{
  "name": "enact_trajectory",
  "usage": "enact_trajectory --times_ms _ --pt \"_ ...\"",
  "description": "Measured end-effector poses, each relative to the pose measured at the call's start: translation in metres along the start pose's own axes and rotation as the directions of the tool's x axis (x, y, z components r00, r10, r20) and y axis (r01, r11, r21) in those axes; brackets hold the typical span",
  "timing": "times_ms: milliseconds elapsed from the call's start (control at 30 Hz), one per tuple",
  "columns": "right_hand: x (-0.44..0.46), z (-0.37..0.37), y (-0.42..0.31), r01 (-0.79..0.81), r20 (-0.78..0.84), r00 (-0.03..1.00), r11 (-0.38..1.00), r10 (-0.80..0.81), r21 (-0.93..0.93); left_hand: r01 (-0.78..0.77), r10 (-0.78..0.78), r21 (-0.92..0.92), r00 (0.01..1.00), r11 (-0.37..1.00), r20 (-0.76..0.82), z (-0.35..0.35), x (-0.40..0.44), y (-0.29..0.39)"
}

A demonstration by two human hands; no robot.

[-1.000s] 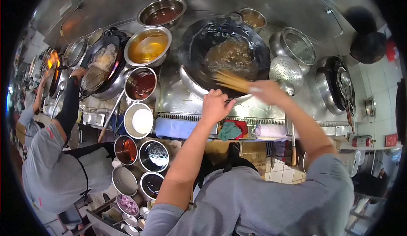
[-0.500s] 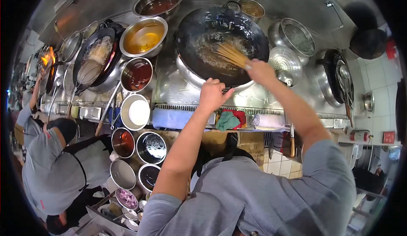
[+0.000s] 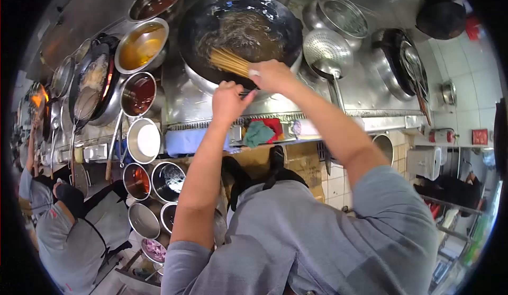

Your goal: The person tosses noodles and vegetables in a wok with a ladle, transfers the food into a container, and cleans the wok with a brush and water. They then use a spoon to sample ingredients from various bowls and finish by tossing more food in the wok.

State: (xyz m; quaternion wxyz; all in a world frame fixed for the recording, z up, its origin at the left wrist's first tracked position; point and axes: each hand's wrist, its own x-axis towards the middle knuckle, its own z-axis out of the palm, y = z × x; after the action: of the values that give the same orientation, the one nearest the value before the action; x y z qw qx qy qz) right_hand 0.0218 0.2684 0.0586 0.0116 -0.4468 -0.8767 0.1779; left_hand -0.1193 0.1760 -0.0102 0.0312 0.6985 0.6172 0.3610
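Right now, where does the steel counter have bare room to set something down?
The steel counter looks bare between the red-sauce pot and the central wok, and between the perforated skimmer and the right-hand wok. Crowded: left of that pot, and the central wok's near rim, with left hand and right hand.

a steel counter (image 3: 177, 91) carries metal bowls (image 3: 162, 57) and the wok (image 3: 290, 29)

No lettering, number or brand can be read. At the left, a co-worker's grey shirt (image 3: 57, 242) bears small red marks (image 3: 67, 286), too small to make out. On the right, a red square panel (image 3: 480, 136) on the tiled wall (image 3: 466, 101) is likewise illegible.
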Motion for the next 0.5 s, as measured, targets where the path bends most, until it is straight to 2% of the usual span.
enact_trajectory --times_ms 33,67,100,133,167,200,233,267,333,367,400,467,500 --pt "-0.021 -0.018 0.017 0.115 0.073 0.991 0.988 -0.108 -0.098 -0.015 0.015 -0.005 0.999 1.0 -0.04 0.003 -0.001 -0.002" --pt "-0.029 -0.035 0.05 0.042 0.117 0.992 0.999 -0.043 0.018 -0.013 0.012 -0.016 0.999 1.0 -0.037 0.002 -0.002 0.0" --pt "-0.016 -0.039 0.11 0.24 0.056 0.97 0.966 -0.236 -0.092 0.019 -0.019 -0.002 1.0 1.0 -0.008 -0.002 0.0 0.004" --pt "-0.017 -0.091 0.105 -0.144 0.227 0.961 0.986 0.159 -0.08 0.047 -0.047 0.015 0.999 0.999 0.016 -0.005 0.002 0.007" --pt "0.007 -0.111 0.147 -0.139 0.072 0.983 0.94 0.17 -0.312 0.047 -0.047 0.009 0.999 0.999 0.011 -0.005 0.003 0.006" --pt "0.024 -0.126 0.165 -0.309 -0.133 0.951 0.885 0.28 -0.348 0.055 -0.055 0.011 0.998 0.998 0.005 -0.004 0.001 0.007" --pt "0.028 -0.141 0.162 -0.47 -0.339 0.87 0.811 0.359 -0.348 0.064 -0.063 0.016 0.998 0.998 -0.006 -0.004 0.0 0.008" --pt "0.027 -0.15 0.16 -0.466 -0.349 0.87 0.811 0.348 -0.354 0.087 -0.087 0.018 0.996 0.996 0.005 -0.004 0.0 0.009" --pt "0.009 -0.15 0.149 -0.341 -0.288 0.917 0.919 0.277 -0.2 0.067 -0.068 -0.012 0.996 0.998 -0.05 -0.003 -0.007 0.01" --pt "-0.01 -0.143 0.133 -0.223 -0.271 0.951 0.937 0.149 -0.268 0.037 -0.041 -0.037 0.993 0.999 -0.107 -0.004 -0.005 0.009" --pt "-0.035 -0.131 0.119 -0.11 -0.243 0.97 0.937 0.028 -0.332 0.066 -0.069 -0.038 0.996 0.997 -0.062 -0.007 -0.005 0.01" --pt "-0.071 -0.114 0.11 0.037 -0.088 0.994 0.943 -0.07 -0.331 0.076 -0.078 -0.049 0.996 0.996 -0.038 -0.006 -0.005 0.005" --pt "-0.069 -0.113 0.126 0.048 -0.082 0.993 0.942 -0.08 -0.333 0.075 -0.076 -0.041 0.997 0.996 -0.022 -0.008 -0.003 0.001"
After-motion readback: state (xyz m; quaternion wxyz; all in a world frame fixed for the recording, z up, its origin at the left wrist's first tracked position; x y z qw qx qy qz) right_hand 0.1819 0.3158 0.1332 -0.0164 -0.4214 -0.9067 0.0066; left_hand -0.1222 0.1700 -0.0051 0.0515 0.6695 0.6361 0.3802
